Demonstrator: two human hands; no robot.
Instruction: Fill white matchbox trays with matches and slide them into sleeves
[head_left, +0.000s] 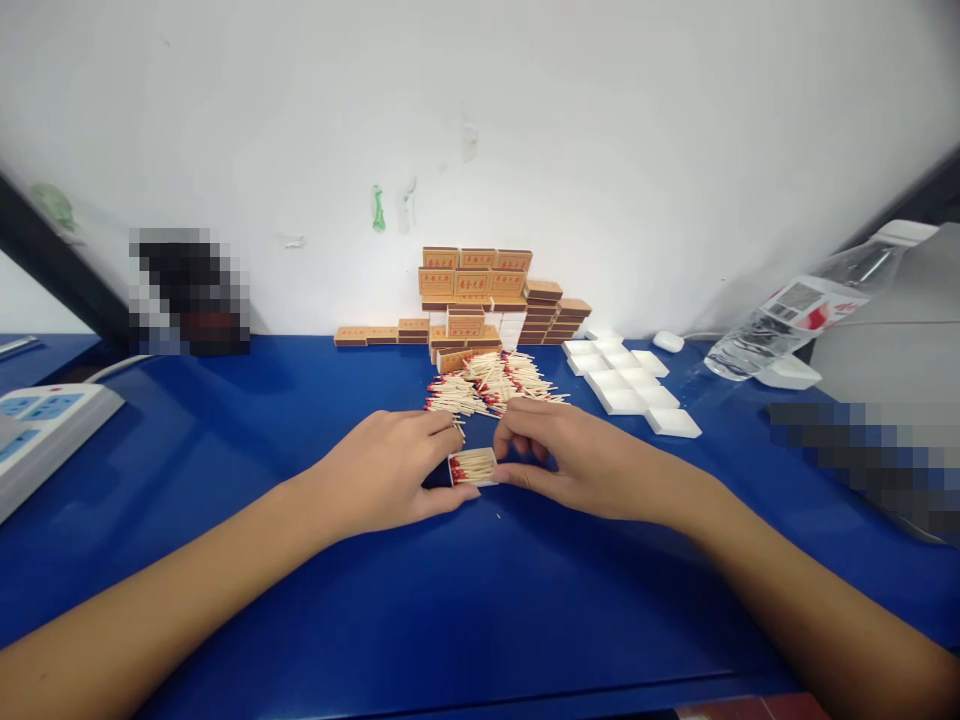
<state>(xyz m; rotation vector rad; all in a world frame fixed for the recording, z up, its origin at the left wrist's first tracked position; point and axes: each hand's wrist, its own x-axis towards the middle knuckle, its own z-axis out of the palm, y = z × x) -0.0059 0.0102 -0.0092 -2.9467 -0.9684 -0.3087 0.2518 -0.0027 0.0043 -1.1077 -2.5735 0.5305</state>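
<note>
A smooth blue table (480,600) runs up to a plain white wall. The left hand (390,475) and the right hand (577,455) meet at its middle, fingers curled narrow, both pinching a small white card matchbox tray (472,466) that lies flat between them. The tray is a shallow rectangle. Its long axis runs left to right, and the thin wooden matches inside it point their red heads toward the left hand. Just behind lies a tangled pile of loose matches (491,385). Farther right are rows of empty white trays (630,385), and tan matchbox sleeves (480,290) are stacked against the wall.
</note>
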